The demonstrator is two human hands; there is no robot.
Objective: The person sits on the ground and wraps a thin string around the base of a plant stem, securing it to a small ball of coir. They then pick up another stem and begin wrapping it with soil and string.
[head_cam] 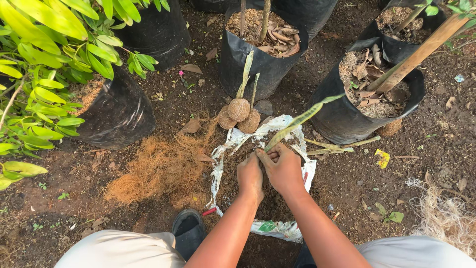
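Dark, bare soil strewn with dry leaves forms the ground, seen from above by a crouching person whose pale-clad knees fill the lower edge. At centre, a torn white sack lies open and holds loose earth. Both hands meet over it: the left hand is curled shut with the knuckles up, pressed against the base of a green cutting; the right hand, touching it at 3 o'clock, closes its fingers around the same stem base. From this shared grip the cutting slants away toward 2 o'clock, its tip reaching the rim of a black grow bag. Whether a root ball sits inside the hands cannot be told.

At 12 o'clock from the hands, just past the sack's edge, stand two fibre-wrapped balls, each bearing a short stem. At 9 o'clock lies a heap of orange-brown coconut fibre. A dark shoe rests at 7 o'clock. Further black bags ring the scene, one at 10 o'clock beneath a leafy green shrub.
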